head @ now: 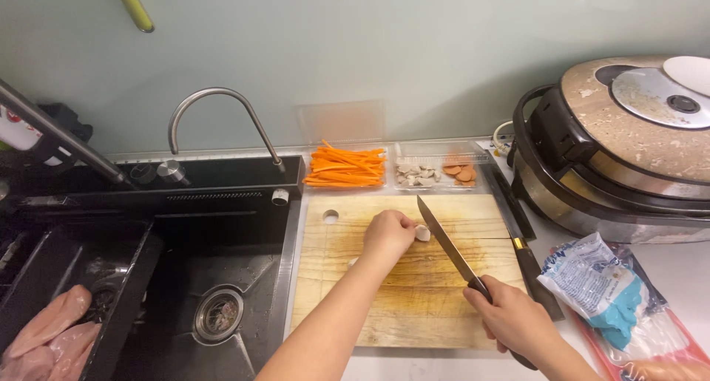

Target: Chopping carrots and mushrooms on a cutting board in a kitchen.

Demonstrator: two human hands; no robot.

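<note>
My left hand (387, 235) rests on a wooden cutting board (384, 307) and pinches a small pale ball-shaped piece of food (422, 233) between its fingertips. My right hand (514, 320) grips the dark handle of a kitchen knife (446, 240). The blade points up and away, its edge right beside the pale piece. Another small pale piece (353, 261) lies on the board under my left wrist.
Behind the board stand a clear tray of carrot sticks (346, 167) and a clear tray of pale and orange slices (436, 172). A black sink (185, 277) with a curved tap lies left, raw chicken (48, 329) in its side basket. A multicooker (629, 144) and plastic packets (603, 288) sit right.
</note>
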